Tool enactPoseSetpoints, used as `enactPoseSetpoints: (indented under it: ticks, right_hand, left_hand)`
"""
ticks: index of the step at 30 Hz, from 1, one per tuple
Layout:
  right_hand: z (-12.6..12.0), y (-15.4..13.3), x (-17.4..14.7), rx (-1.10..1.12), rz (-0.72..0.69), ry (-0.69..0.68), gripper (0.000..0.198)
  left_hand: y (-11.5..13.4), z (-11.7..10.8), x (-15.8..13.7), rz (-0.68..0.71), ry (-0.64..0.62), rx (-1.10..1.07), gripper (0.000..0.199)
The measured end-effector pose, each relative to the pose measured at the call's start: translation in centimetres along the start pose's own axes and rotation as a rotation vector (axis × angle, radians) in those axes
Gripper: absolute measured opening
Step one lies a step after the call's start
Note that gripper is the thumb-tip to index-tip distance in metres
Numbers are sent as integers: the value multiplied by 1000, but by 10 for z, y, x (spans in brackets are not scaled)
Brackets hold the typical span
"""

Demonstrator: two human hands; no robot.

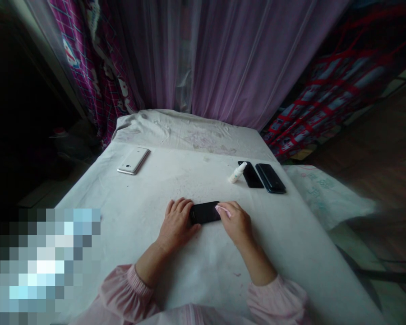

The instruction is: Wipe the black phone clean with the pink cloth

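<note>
A black smartphone [205,213] lies flat, screen up, on the white tablecloth in front of me. My left hand [176,223] holds its left end, with the thumb along the near edge and the fingers at the far side. Over the right end, my right hand [236,222] pinches a small pink cloth [223,210] against the screen. Most of that cloth is hidden in the fingers.
Beyond my right hand stand a small white spray bottle [237,173], a black phone [252,175] and stacked dark phones [270,178]. A white phone [134,160] lies face down at the far left. Purple curtains [230,58] hang behind the table. A blurred-out patch covers the near left.
</note>
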State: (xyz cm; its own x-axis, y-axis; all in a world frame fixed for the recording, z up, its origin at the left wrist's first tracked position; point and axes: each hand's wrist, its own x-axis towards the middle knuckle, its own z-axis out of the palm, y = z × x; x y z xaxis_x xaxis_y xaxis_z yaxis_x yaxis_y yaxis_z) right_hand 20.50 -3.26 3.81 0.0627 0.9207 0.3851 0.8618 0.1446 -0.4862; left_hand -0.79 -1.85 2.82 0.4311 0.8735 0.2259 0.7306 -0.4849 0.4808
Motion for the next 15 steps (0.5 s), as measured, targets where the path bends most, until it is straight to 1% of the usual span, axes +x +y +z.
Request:
enactPoseSetpoints:
  ticks: [3, 8, 11, 13, 15]
  right_hand:
    - [8, -3, -5, -27, -33, 25, 21]
    - [13, -26, -14, -24, -168, -34, 21]
    - [14, -36, -20, -50, -222, -55, 21]
    - [13, -35, -22, -52, -236, -60, 21]
    - [10, -28, -23, -57, -224, -46, 21]
  left_hand:
    - [-1, 1, -1, 0, 4, -1, 55]
    - [-1, 2, 0, -11, -3, 9, 56]
    - [-2, 3, 0, -12, 2, 13, 56]
    - [-2, 3, 0, -9, 1, 8, 56]
    - [-2, 2, 0, -4, 1, 1, 55]
